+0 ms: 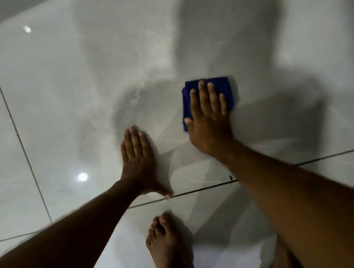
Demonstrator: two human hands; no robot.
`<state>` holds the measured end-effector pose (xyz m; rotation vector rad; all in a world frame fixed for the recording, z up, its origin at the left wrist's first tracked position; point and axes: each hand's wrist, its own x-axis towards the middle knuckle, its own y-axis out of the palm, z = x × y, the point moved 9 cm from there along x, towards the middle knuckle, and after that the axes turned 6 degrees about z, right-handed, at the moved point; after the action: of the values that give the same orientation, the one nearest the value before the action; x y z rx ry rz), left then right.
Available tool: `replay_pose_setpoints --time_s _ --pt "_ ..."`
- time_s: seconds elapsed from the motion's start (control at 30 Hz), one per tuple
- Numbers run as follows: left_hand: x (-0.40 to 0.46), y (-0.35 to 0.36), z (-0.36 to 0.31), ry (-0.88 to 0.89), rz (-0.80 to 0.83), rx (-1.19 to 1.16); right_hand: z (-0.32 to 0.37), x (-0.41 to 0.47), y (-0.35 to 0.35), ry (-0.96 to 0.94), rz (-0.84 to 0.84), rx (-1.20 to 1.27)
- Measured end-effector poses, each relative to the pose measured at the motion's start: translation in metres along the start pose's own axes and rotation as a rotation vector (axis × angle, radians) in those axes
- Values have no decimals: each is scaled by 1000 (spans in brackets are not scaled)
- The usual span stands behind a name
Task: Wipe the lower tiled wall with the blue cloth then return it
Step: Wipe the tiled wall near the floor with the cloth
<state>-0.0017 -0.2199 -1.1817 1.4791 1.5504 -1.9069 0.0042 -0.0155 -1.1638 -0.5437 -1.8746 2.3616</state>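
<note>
A folded blue cloth (194,88) lies flat against the glossy pale tiled wall (93,89), right of centre. My right hand (209,119) presses on it with fingers spread, covering most of it, so only its top and left edges show. My left hand (138,158) rests flat on the same tile, lower and to the left, fingers together and thumb out, holding nothing. Both hands sit a little above the dark grout line (200,189) at the wall's base.
Below the grout line lies the glossy floor (126,243), where my bare foot (165,242) stands close to the wall. A second foot shows partly under my right forearm. A vertical grout joint (19,139) runs at the left. Light reflections and my shadow fall on the tiles.
</note>
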Motion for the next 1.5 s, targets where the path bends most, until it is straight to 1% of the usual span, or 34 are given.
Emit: replay_pose_setpoints --time_s 0.03,0.07,0.13,0.2,0.23,0.27,0.3,0.33,0.4,0.43,0.47,0.5,0.53,0.57,0.63,0.7,0.73,0.77,0.8,0.83,0.9,0.97,1.0,1.03,1.07,1.1,1.17,1.23,1.27,1.3,1.33,1.37,1.4,1.5 --pt "1 0 1 -3 -2 2 19 -4 5 42 -7 58" --pt "2 0 2 -6 -9 2 40 -13 13 -27 9 73" --pt "1 -1 3 -11 -17 3 74 -56 31 -345 77 -22" --pt "-2 -4 2 -7 -19 -5 63 -104 39 -662 192 -125" --pt "-4 -5 0 -1 -18 -15 42 -112 36 -744 201 -156" --pt "-5 -6 -2 5 -16 -26 15 -106 28 -724 173 -185" --pt "-5 -8 -3 6 -16 -29 -15 -89 21 -613 122 -198" --pt "-5 -9 -3 -1 -18 -29 -50 -68 13 -408 83 -162" --pt "-5 -9 -2 -16 -19 -20 -117 -45 -3 126 -1 -21" --pt "-4 -8 -1 -19 -21 -10 -134 -50 -6 401 -63 73" --pt "-2 -7 0 -17 -26 -3 -128 -65 -4 622 -103 140" --pt "-1 -5 0 -15 -33 -8 -106 -83 1 728 -120 164" --pt "0 -4 3 -16 -45 -15 -71 -98 9 701 -107 180" --pt "1 -3 2 -10 -52 -20 -31 -113 19 547 -62 174" --pt "1 -2 5 -10 -49 -15 46 -151 41 -5 95 100" --pt "1 -4 1 -7 -55 -10 42 -174 47 -545 161 -61" --pt "-1 -5 0 -14 -53 -13 21 -175 44 -687 145 -92" --pt "-2 -5 -1 -19 -47 -15 -7 -170 39 -717 119 -119" --pt "-1 -4 -2 -21 -41 -10 -38 -161 34 -636 88 -130" --pt "-1 -3 -3 -23 -36 -3 -71 -152 28 -468 64 -114" --pt "-1 -4 -5 -25 -34 -6 -119 -152 24 9 43 -39" --pt "-1 -3 -6 -16 -27 -8 -115 -169 24 506 -50 75" --pt "-1 -3 -6 -9 -23 -7 -94 -175 26 668 -75 129" --pt "-1 -3 -6 -2 -26 -7 -64 -174 30 727 -71 177" --pt "1 -2 -5 5 -32 -8 -29 -169 35 666 -45 189" --pt "2 -2 -5 12 -37 -9 9 -164 44 495 4 187" --pt "2 -1 -3 28 -47 -9 67 -162 55 -27 101 95" --pt "1 -3 -3 33 -58 -12 78 -160 57 -593 150 -32" --pt "-1 -4 -3 34 -59 -13 66 -154 54 -789 170 -77" --pt "-2 -5 -4 35 -59 -11 47 -143 51 -880 184 -120" --pt "-1 -5 -4 32 -56 -10 19 -126 46 -855 171 -162" --pt "-2 -4 -4 25 -49 -10 -15 -107 38 -703 140 -178" --pt "-2 -4 -3 10 -41 -11 -51 -92 30 -455 86 -174" --pt "-1 -3 -3 -10 -44 -18 -140 -112 8 499 -108 -21"
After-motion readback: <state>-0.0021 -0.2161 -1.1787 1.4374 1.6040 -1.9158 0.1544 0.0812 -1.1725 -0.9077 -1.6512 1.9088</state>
